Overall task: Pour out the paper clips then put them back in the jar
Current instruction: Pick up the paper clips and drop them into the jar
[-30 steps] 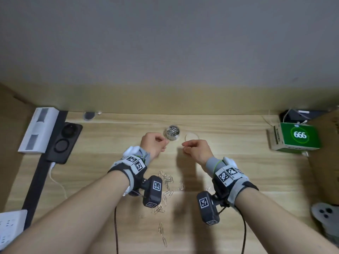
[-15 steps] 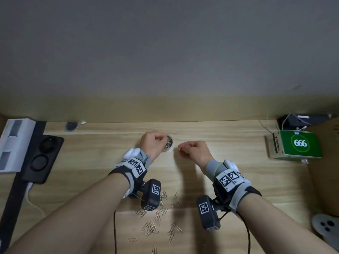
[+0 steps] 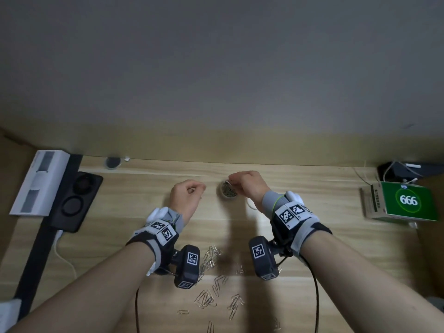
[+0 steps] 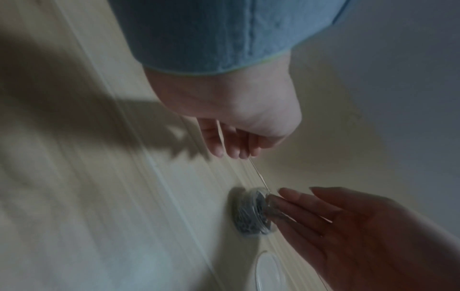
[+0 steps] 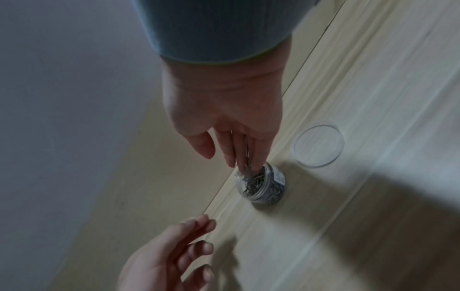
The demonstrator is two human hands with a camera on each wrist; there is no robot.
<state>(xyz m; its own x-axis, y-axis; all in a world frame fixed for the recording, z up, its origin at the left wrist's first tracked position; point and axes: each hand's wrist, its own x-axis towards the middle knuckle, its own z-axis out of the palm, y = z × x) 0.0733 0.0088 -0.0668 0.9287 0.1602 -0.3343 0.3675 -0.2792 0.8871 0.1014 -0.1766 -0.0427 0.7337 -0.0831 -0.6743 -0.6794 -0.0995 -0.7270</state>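
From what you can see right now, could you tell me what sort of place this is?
Probably a home or office desk against a plain wall: a wood-grain desktop, a power strip with a white cable at the left, and a green box among cables at the right.

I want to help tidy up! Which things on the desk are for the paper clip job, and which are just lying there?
For the job:
- jar, partly filled
- loose paper clips on the desk
- clear lid beside the jar
- right hand, fingers at the jar mouth
- left hand

Just lying about:
- green box
- white box
- black pad
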